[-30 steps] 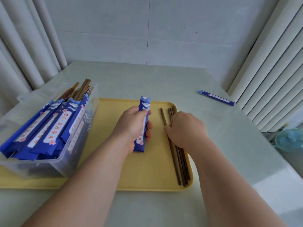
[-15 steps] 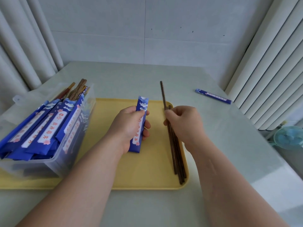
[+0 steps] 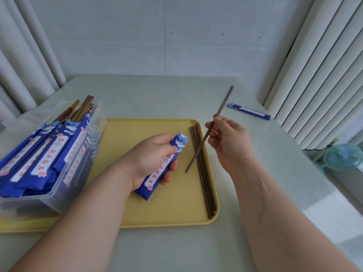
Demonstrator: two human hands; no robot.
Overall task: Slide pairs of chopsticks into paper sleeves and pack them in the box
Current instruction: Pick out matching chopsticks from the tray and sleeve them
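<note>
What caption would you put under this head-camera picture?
Left hand holds a blue paper sleeve over the yellow tray while the right hand pinches one chopstick.

Box (image 3: 59, 193) left on tray (image 3: 176, 216), loose chopsticks (image 3: 204, 179) right.

We're in a plain, home-like room: pale grey tabletop (image 3: 157, 95) against a bare grey panelled wall (image 3: 196, 46), white pleated curtains (image 3: 324, 65) either side, small teal floor fan (image 3: 342, 157).
</note>
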